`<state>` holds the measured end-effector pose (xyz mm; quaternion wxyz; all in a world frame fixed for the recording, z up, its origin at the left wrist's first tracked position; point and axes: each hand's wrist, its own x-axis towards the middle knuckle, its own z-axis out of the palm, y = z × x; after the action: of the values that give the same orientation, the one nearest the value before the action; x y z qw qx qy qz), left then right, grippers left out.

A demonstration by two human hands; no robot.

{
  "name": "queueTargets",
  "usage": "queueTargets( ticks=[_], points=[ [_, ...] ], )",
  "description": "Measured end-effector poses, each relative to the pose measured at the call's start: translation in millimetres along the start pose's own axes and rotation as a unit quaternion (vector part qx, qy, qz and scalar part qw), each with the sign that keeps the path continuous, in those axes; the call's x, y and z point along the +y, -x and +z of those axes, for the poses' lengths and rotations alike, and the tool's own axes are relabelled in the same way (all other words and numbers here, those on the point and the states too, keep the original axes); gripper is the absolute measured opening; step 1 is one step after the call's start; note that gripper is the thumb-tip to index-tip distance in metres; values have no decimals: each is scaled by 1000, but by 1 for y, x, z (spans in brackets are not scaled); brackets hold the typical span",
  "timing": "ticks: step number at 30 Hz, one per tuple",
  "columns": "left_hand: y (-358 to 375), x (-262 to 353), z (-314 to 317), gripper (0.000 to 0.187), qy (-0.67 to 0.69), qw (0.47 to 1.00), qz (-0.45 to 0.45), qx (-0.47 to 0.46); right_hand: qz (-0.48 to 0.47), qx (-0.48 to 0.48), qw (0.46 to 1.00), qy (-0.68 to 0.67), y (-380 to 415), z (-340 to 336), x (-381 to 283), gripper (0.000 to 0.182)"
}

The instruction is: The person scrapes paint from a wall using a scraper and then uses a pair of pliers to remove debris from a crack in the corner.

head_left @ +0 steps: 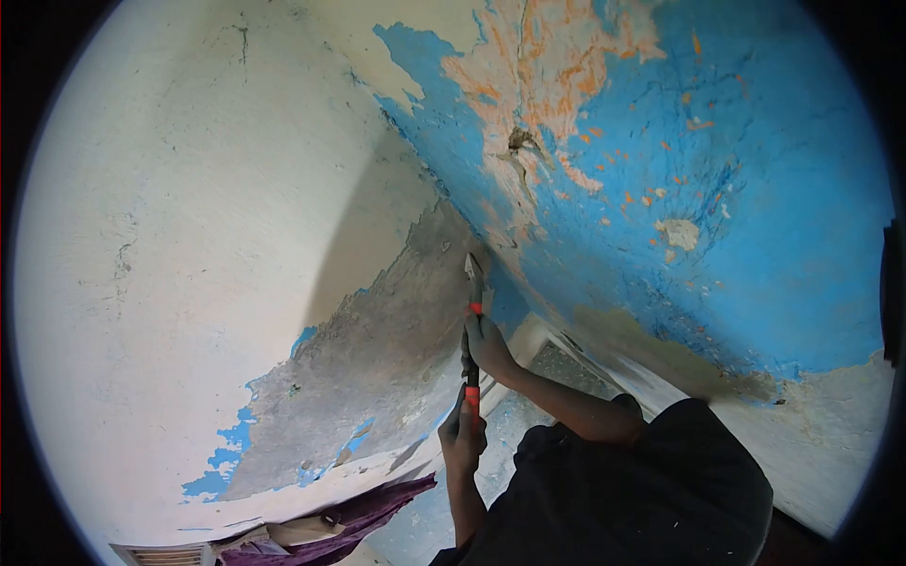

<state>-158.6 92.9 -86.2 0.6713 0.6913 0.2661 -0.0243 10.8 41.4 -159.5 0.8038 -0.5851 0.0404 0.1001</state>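
Observation:
A long-handled scraper (474, 376), black with red sections, points away from me into the corner where two walls meet. Its pale metal head (472, 267) lies against the bared grey patch (377, 340) of the left wall. My right hand (491, 347) is wrapped round the shaft just below the upper red band. Lower down, my left hand (462, 436) closes on the red grip near the handle's end.
Cream paint covers the left wall (189, 189), with blue flakes edging the grey patch. Peeling blue paint, orange marks and a small hole (519, 140) show on the right wall (793, 189). A purple cloth (377, 509) and a slatted vent (165, 555) are at the lower left. Speckled floor (566, 373) shows beyond my arm.

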Motion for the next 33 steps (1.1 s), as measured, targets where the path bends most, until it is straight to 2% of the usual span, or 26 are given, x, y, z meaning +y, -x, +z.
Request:
queueTargets(
  ticks=[1,3,5,7,8,11,12,15,16,18,21,25,27,28,31,33],
  points=[
    [-1,5,0,48,-5,1000,16,1,4,-6,1000,-14,-4,-4,1,39],
    [-20,-8,0,46,8,1000,-15,-7,14,-18,999,-42,-11,-12,-6,38],
    [-23,-11,-8,45,10,1000,-19,-16,59,-48,992,-102,-3,-10,-21,36],
    [-10,2,-13,44,18,1000,11,-16,29,-54,995,-81,3,1,-7,35],
    [-7,15,-12,43,31,999,-16,0,9,-55,996,-73,1,5,-3,35],
    [-21,4,1,42,25,999,-26,-22,79,-15,977,-198,4,0,-44,33],
    [-20,-3,2,41,57,997,-32,-38,95,-5,974,-203,9,1,-46,33],
    [-7,-8,-16,42,38,999,-18,-11,146,-46,958,-242,25,11,-39,35],
    [-8,-8,-14,44,54,998,-20,4,126,-21,965,-231,20,9,-37,37],
    [-24,-10,3,43,52,998,-23,-34,95,28,973,-209,12,5,-25,40],
    [-38,-32,12,43,94,994,-12,-52,120,-23,955,-269,-6,-17,-43,40],
    [-42,-66,17,42,128,990,-18,-59,110,-37,974,-192,0,-18,-16,41],
    [-48,-81,23,42,123,991,-19,-55,127,-45,970,-201,0,-26,-9,40],
    [-53,-85,27,42,134,989,12,-66,134,-50,968,-207,-3,-28,-10,40],
    [-62,-90,21,42,111,991,16,-71,155,-47,968,-192,-8,-27,-25,42],
    [-58,-84,22,41,126,989,29,-69,123,-87,968,-198,0,-18,-41,42]
  ],
)
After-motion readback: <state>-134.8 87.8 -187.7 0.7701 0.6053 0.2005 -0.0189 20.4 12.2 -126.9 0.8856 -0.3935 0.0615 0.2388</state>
